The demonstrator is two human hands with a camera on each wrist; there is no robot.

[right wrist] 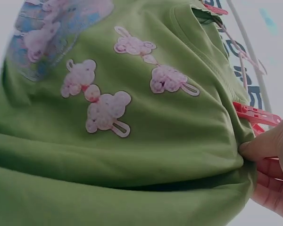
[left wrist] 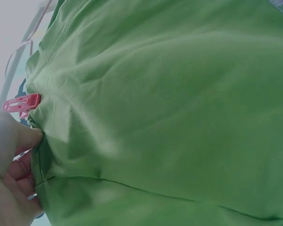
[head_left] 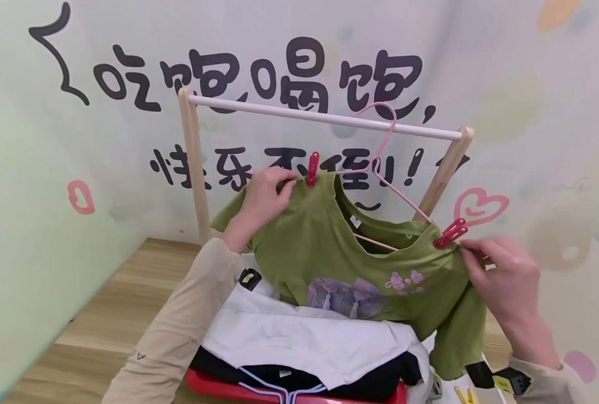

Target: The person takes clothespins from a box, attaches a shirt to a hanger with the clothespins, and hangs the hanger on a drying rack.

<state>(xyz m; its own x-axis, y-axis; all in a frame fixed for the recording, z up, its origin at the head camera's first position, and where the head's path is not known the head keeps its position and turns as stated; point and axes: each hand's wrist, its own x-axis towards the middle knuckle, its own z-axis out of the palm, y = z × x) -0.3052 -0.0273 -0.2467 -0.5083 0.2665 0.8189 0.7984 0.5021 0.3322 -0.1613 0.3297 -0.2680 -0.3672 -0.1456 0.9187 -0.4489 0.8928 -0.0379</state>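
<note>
A green T-shirt (head_left: pixel 299 224) with printed pictures on its front hangs on a pink hanger (head_left: pixel 393 129), whose hook goes over the white rail. One red clothespin (head_left: pixel 312 168) clips the shoulder at the left of the neckline, and a second red clothespin (head_left: pixel 451 233) clips the other shoulder. My left hand (head_left: pixel 265 196) pinches the shirt's left shoulder fabric just outside its clothespin. On the opposite shoulder my right hand (head_left: pixel 506 275) pinches the fabric between thumb and fingers, close beside the clothespin (right wrist: pixel 257 114). In both wrist views the thumbs press on the cloth.
The rack has wooden posts (head_left: pixel 193 163) and a white rail (head_left: pixel 279 110). Below the T-shirt lie a white garment (head_left: pixel 299 342), a black garment (head_left: pixel 365 381), blue hangers (head_left: pixel 279 390) and a red container (head_left: pixel 203 387). A yellow clothespin (head_left: pixel 465 395) lies at lower right on the wooden table (head_left: pixel 113 325).
</note>
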